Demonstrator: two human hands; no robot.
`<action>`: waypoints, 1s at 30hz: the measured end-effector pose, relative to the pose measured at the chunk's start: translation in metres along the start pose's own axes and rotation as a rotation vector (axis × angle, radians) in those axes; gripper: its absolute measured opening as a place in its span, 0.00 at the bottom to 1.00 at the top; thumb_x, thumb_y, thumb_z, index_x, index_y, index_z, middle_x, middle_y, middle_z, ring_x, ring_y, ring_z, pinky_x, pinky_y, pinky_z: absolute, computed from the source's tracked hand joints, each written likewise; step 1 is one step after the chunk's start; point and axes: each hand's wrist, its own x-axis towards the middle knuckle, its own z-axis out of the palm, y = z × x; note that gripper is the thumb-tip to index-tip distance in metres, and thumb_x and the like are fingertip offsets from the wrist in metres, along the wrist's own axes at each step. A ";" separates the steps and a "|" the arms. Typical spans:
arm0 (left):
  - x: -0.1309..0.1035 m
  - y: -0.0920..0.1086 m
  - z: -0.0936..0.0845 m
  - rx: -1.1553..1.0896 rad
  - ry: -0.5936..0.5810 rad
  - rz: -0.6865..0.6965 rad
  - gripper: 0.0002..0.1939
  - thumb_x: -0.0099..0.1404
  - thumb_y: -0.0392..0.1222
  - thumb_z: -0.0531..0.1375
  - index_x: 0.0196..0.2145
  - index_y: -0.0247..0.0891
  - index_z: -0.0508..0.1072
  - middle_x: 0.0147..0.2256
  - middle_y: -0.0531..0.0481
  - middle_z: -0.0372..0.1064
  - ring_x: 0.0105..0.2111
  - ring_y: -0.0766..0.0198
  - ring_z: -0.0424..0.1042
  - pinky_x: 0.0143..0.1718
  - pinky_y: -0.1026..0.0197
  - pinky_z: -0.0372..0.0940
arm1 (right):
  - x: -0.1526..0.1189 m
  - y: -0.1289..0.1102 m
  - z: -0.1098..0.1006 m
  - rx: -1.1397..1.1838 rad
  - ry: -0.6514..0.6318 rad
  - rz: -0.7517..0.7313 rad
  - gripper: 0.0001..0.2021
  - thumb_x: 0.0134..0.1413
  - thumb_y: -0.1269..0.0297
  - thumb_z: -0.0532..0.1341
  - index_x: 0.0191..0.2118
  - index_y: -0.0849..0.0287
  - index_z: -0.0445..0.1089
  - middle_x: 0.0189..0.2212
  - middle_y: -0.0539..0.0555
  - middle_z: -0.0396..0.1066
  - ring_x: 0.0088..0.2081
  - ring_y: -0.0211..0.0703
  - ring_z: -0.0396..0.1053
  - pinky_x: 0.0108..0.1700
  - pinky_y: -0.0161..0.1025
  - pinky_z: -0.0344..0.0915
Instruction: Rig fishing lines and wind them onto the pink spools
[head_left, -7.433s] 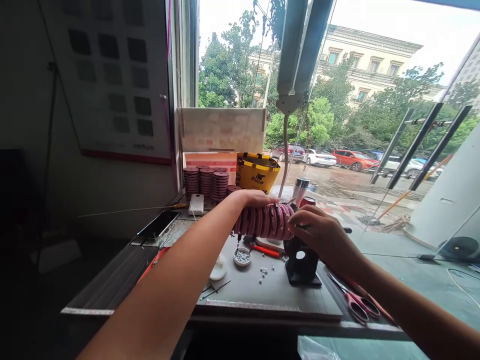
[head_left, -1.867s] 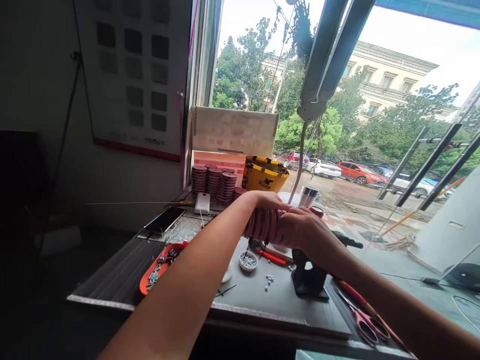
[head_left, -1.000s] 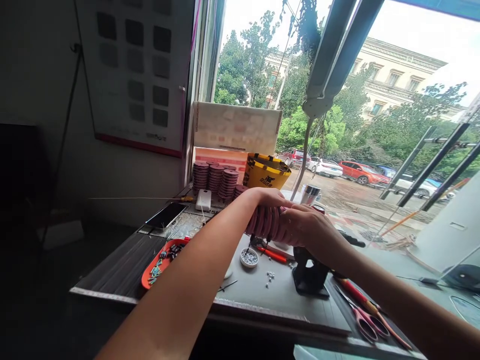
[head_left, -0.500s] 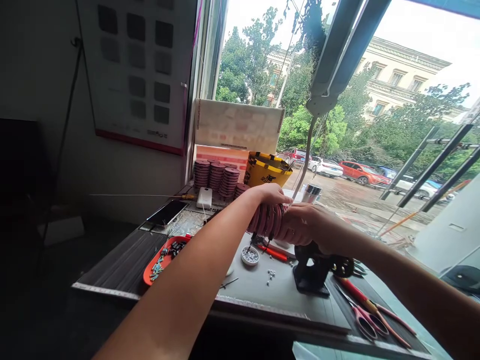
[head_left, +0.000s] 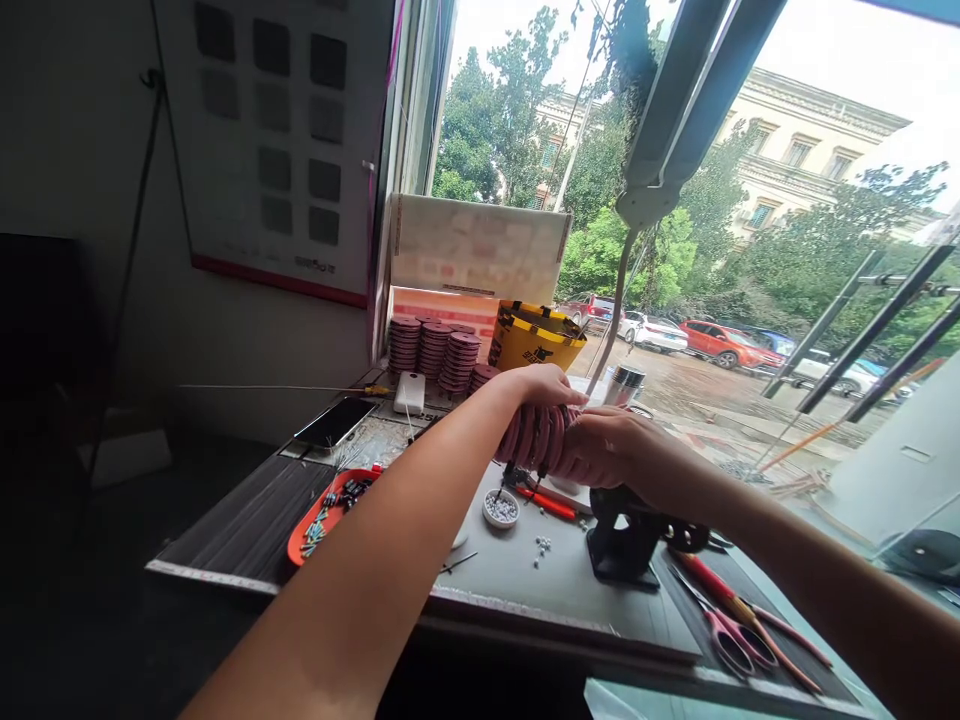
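Note:
A row of pink, ridged round discs (head_left: 531, 437), looking like line spools set side by side, lies between my two hands above the table. My left hand (head_left: 546, 384) rests over the top and far side of the row; its fingers curl down behind and are mostly hidden. From the right, my right hand (head_left: 613, 440) wraps its fingers round the other end of the discs. Beneath is a black metal stand (head_left: 622, 555), partly covered by my right hand. Close below the discs is a small white dish (head_left: 500, 509) of pale beads.
Stacks of similar discs (head_left: 459, 362) stand behind, beside a yellow bag (head_left: 529, 345). An orange tray (head_left: 304, 535) of small parts, a phone (head_left: 335, 424) and a white device (head_left: 409, 393) lie left. Scissors (head_left: 731, 640) and red-handled pliers (head_left: 709, 577) lie right; a lamp arm (head_left: 649, 205) hangs above.
Almost nothing differs. Both hands stay on the discs, and the view shifts very slightly.

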 end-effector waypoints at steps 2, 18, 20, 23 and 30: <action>0.000 0.000 0.000 -0.007 -0.003 0.000 0.18 0.57 0.52 0.53 0.32 0.32 0.70 0.28 0.51 0.67 0.27 0.67 0.64 0.30 0.62 0.58 | 0.000 0.000 0.000 -0.005 -0.001 -0.008 0.09 0.54 0.67 0.50 0.28 0.60 0.65 0.30 0.53 0.65 0.33 0.40 0.61 0.35 0.35 0.57; 0.001 0.000 0.001 -0.011 0.017 -0.006 0.18 0.56 0.53 0.54 0.30 0.32 0.70 0.24 0.53 0.62 0.24 0.69 0.59 0.26 0.65 0.55 | 0.000 0.001 0.014 -0.118 0.196 -0.001 0.08 0.47 0.74 0.57 0.20 0.60 0.60 0.22 0.48 0.61 0.26 0.36 0.58 0.29 0.32 0.54; 0.001 0.000 0.001 -0.003 0.016 -0.005 0.20 0.56 0.54 0.53 0.31 0.32 0.71 0.25 0.53 0.63 0.25 0.68 0.60 0.27 0.66 0.55 | -0.005 -0.001 0.015 -0.140 0.263 -0.011 0.07 0.47 0.72 0.57 0.21 0.60 0.62 0.23 0.50 0.62 0.28 0.38 0.59 0.31 0.33 0.55; 0.000 0.000 0.002 0.006 0.004 0.017 0.21 0.56 0.55 0.52 0.32 0.32 0.71 0.29 0.51 0.65 0.29 0.67 0.62 0.29 0.67 0.56 | -0.025 -0.011 0.027 -0.103 0.370 -0.045 0.06 0.52 0.66 0.55 0.27 0.59 0.65 0.26 0.52 0.64 0.31 0.40 0.61 0.34 0.35 0.57; -0.002 0.003 0.000 0.028 -0.038 0.045 0.23 0.55 0.60 0.50 0.25 0.35 0.69 0.26 0.52 0.63 0.29 0.65 0.61 0.31 0.65 0.57 | -0.057 -0.008 0.111 -0.195 -0.292 0.389 0.13 0.50 0.76 0.51 0.39 0.59 0.68 0.34 0.56 0.72 0.35 0.46 0.71 0.33 0.36 0.63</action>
